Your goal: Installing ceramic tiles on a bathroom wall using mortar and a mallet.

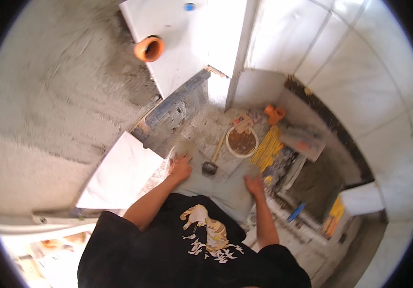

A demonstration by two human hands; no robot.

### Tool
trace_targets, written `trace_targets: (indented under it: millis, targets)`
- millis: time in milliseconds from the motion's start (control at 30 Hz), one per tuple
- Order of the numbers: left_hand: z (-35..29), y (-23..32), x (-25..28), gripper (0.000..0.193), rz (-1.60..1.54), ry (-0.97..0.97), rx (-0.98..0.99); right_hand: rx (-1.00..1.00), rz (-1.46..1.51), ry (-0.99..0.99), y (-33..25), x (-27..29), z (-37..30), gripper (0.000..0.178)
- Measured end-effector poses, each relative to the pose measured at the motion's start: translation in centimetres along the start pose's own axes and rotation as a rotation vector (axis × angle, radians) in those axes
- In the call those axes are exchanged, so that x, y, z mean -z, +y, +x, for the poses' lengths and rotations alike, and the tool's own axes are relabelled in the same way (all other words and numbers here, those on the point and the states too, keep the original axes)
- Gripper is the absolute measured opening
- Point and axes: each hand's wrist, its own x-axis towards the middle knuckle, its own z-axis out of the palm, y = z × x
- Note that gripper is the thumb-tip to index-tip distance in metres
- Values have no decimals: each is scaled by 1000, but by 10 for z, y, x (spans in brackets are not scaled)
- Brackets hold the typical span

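My left hand (181, 166) rests on my left knee, fingers lying over the grey-green trousers (225, 188), holding nothing that I can see. My right hand (254, 185) lies on the other knee, also with nothing visible in it; its fingertips are small and blurred. Between the knees a mallet (209, 167) with a dark head and a wooden handle lies on the floor. Its handle points toward a round white bucket (242, 152) with brown material inside. Beside my left hand a large white tile (120, 170) leans by the rough wall.
Orange pipe fittings stick out of the wall tile (149, 48) and lie near the corner (274, 114). Yellow packaging (267, 149) sits right of the bucket. A blue tool (296, 212) lies beside a recess (314, 185). Rough cement wall (52, 96) rises at left, white-tiled wall (360, 67) at right.
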Motion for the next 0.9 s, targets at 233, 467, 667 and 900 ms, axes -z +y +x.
trace_targets:
  millis: [233, 467, 667, 900]
  targets:
    - [-12, -21, -5, 60, 55, -102, -176, 307, -599, -52, -22, 19, -3, 60]
    - [-98, -111, -15, 50, -433, 182, -3, 1278, 28, 61, -290, 35, -129, 20]
    - [-172, -166, -23, 19, -740, 576, 478, 1873, 445, -93, -482, 57, -254, 12]
    - [-383, -212, -149, 19, -983, 1349, 1404, 2594, 623, -126, -593, -3, -378, 17]
